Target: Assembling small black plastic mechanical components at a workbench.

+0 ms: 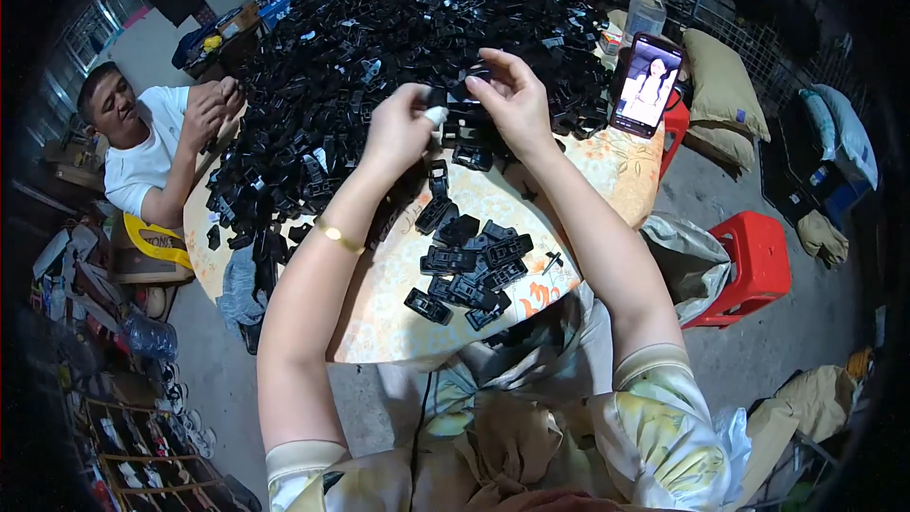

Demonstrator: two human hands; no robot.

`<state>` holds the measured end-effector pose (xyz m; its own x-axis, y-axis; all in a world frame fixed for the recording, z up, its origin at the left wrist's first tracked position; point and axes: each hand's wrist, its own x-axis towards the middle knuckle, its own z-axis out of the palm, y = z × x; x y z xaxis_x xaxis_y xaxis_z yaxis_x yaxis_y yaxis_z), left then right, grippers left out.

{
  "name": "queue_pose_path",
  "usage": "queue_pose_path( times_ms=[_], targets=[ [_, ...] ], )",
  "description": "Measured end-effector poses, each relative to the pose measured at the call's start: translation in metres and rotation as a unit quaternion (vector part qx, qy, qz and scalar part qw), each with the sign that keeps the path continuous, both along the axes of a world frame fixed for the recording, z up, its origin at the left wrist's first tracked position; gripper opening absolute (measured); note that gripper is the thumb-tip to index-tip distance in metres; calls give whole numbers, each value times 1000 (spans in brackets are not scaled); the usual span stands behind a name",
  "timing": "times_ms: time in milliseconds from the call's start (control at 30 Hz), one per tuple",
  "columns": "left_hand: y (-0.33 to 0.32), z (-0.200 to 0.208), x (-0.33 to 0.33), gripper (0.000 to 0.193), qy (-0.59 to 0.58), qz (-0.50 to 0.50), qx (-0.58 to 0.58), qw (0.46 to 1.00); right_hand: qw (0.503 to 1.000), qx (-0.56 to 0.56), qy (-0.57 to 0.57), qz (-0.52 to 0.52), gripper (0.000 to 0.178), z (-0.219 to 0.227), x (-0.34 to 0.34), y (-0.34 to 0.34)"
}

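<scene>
The left hand's (399, 131) fingers pinch a black part (459, 93); I can't tell if the right hand's (521, 112) curled fingers grip. Best hold it still and go gently.

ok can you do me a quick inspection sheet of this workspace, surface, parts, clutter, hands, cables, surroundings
Surface: table with a pale flowered cover, bare mainly near the front edge
Parts: large heap of black plastic pieces across the back and left; small pile near the front
Clutter: lit phone upright at the right edge, clear bottle behind it
Hands: left hand with curled fingers, right hand beside it, both at the heap's front; exact grip unclear
Cables: thin dark cord below the front edge, ends unclear
Surroundings: another person at the left, red stool and stuffed sacks at the right
</scene>
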<state>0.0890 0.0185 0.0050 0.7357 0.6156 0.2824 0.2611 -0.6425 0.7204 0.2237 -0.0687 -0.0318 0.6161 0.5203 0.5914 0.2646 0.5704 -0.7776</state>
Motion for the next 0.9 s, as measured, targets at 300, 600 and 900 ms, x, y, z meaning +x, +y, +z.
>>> queue_pose_path(
  times_ms=[300,600,900],
  targets=[
    [-7,-12,-56,19,-291,-104,-440,843,979,-149,-122,63,38,11,-39,-13],
    [-13,-17,-62,24,-274,-152,-506,803,940,-158,-303,12,28,8,-39,-15],
    [-14,-23,-68,25,-288,-95,-471,829,943,-88,-319,18,35,17,-68,-22]
  ],
)
